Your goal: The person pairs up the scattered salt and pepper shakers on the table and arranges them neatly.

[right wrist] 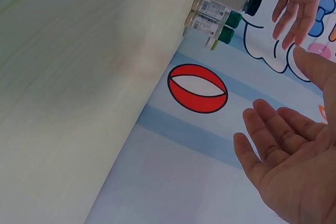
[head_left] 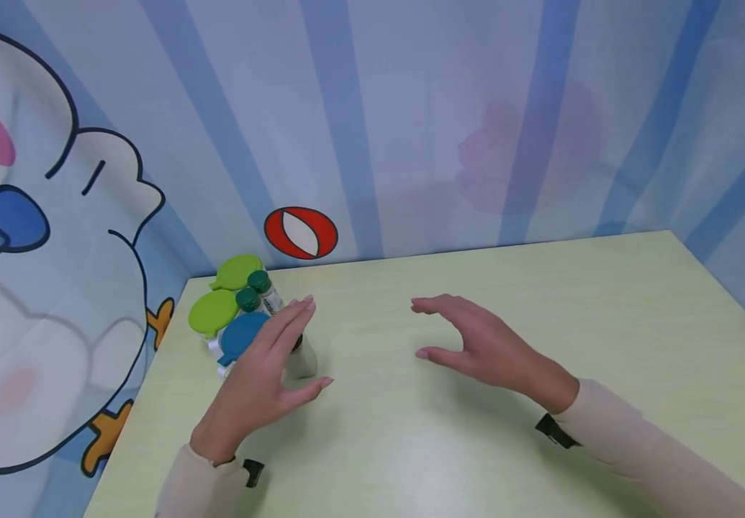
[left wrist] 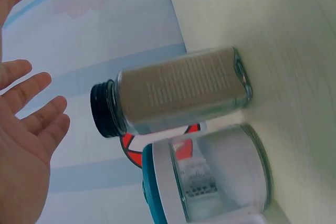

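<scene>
2 hands [head_left: 260, 385] [head_left: 485, 342] hover, the left near 1 black-capped bottle [left wrist: 181, 90].

Lighting bright and diffuse. Soft-edged shadows on the bench [head_left: 372, 417] beneath the left hand [head_left: 260, 380] and right hand [head_left: 485, 349] indicate light from above. Pale glare noted on the bench between the forearms, nearer the wearer than the hands. Both wrist views dimmer; bench surface soft there, darkening away from the right hand. Left wrist view hazy; print on the bottle [left wrist: 181, 90] beside that hand illegible.
</scene>
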